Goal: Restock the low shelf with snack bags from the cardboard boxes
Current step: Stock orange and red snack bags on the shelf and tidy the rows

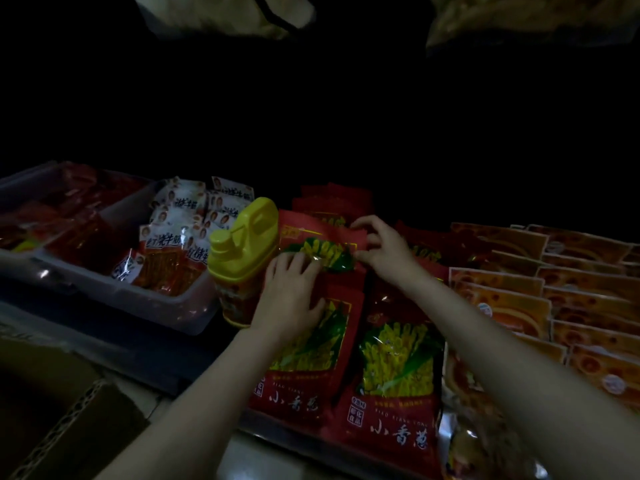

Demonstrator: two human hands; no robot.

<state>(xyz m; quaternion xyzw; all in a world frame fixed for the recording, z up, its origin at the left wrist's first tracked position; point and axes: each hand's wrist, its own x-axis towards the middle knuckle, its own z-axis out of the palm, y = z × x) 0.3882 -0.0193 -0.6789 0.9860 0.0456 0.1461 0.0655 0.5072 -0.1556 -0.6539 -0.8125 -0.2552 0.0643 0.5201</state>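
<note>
Red snack bags with a yellow and green picture lie in overlapping rows on the low shelf [194, 386]. My left hand [292, 296] presses with spread fingers on the lower part of a rear bag [311, 237]. My right hand [381, 247] pinches that same bag's upper right edge. Two more such bags lie nearer to me, one [304, 368] under my left wrist and one [398, 382] between my forearms. A cardboard box flap [79, 424] shows at the lower left.
A yellow jug-shaped container [242, 251] stands just left of my left hand. A clear plastic bin [166, 299] of white and red packets sits further left. Orange flat packets [554, 292] are fanned out on the right. The shelf's back is dark.
</note>
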